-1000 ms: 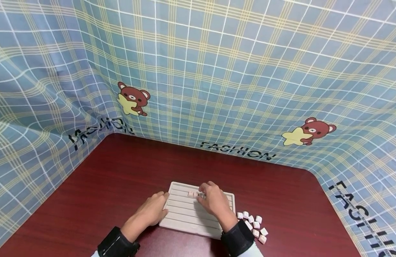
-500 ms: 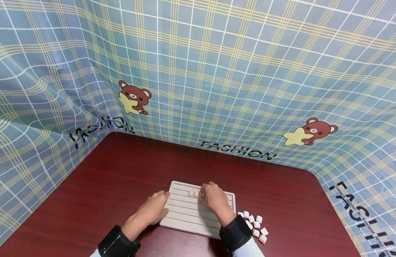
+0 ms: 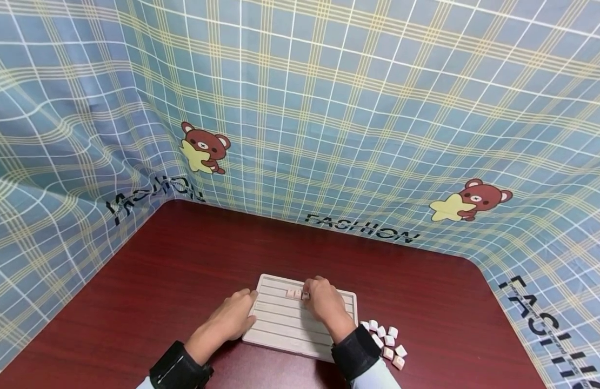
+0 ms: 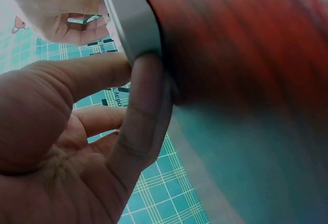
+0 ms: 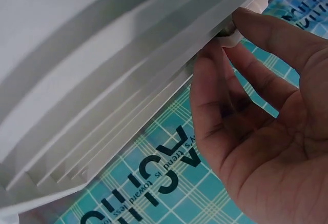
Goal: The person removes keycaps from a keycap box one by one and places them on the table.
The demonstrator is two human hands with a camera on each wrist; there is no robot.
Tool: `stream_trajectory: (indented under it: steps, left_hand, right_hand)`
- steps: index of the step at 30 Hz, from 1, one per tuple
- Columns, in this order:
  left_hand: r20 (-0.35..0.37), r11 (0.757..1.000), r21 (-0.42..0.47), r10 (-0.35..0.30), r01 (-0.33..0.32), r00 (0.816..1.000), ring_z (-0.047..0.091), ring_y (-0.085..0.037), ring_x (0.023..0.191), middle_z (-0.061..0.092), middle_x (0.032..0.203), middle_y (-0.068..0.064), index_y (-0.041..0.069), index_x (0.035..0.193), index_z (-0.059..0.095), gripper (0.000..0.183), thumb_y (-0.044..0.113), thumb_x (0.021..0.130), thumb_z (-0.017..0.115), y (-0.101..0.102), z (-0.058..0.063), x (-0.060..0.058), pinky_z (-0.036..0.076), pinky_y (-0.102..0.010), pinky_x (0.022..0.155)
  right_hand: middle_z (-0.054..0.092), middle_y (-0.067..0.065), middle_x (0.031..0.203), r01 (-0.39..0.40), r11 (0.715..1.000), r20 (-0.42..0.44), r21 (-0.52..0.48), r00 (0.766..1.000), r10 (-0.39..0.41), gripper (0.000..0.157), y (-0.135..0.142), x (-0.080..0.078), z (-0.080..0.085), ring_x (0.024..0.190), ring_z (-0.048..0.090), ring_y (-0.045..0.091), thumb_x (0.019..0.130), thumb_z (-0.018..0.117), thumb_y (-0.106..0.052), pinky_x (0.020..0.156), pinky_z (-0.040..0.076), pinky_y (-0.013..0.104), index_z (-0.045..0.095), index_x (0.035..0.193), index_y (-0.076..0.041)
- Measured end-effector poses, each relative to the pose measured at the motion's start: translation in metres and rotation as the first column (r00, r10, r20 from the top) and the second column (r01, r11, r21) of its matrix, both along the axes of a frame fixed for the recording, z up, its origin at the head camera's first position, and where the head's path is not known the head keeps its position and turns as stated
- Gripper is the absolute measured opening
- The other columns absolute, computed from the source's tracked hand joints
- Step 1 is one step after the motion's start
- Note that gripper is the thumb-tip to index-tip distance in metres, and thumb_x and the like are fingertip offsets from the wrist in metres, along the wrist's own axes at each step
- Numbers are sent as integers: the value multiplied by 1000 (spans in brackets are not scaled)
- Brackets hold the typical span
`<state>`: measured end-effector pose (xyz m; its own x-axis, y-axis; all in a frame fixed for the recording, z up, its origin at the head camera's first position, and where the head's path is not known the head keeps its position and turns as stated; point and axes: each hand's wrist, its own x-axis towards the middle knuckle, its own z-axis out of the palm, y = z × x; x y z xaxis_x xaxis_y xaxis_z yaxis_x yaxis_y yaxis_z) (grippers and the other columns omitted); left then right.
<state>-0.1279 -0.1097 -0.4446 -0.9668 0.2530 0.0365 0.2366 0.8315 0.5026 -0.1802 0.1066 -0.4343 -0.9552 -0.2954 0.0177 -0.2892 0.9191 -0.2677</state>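
Observation:
A white ridged tray (image 3: 275,328) lies on the table, crossed by several parallel slots. My left hand (image 3: 232,314) holds its left edge; in the left wrist view, the fingers (image 4: 143,106) lie at the tray's corner. Two pale pink keycaps (image 3: 294,294) sit side by side in one of the upper slots. Just right of them, my right hand (image 3: 326,302) pinches another keycap (image 5: 230,40) between thumb and fingertips, right at the tray's surface. That keycap is partly hidden by the fingers.
Several loose white and pinkish keycaps (image 3: 389,341) lie in a cluster on the dark red table (image 3: 193,254), just right of the tray and beside the right wrist. A blue checked cloth (image 3: 290,135) hangs behind the table and along both sides.
My right fingers have closed in from a looser pose, and the keycap they pinch now shows right beside the two in the slot. The left hand stays on the tray edge.

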Motion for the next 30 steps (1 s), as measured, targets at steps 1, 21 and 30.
stream_trajectory:
  steps: [1,21,30]
  left_hand:
    - [-7,1000,-1,-1,1,1000,63,-45,102,60,116,-30,-15,121,58,46,1,81,74,0,0,0,54,-51,86]
    - [-13,1000,11,-5,5,1000,64,-42,97,62,108,-26,-15,118,60,43,0,80,74,1,2,-1,54,-50,82]
    - [-4,1000,4,-4,4,1000,64,-39,96,62,105,-23,-15,120,59,45,0,80,74,0,0,0,55,-48,80]
  right_hand:
    - [64,6,98,0,1000,-2,1,1000,0,15,0,-1,0,73,66,27,79,74,-7,56,50,33,73,94,-12]
    - [64,2,92,8,1000,-24,-22,1000,-8,9,2,0,0,67,62,21,82,72,-9,51,46,30,74,86,-16]
    - [63,1,91,25,999,-37,-26,999,-26,6,4,0,-1,71,64,24,81,73,-11,53,47,33,73,86,-15]
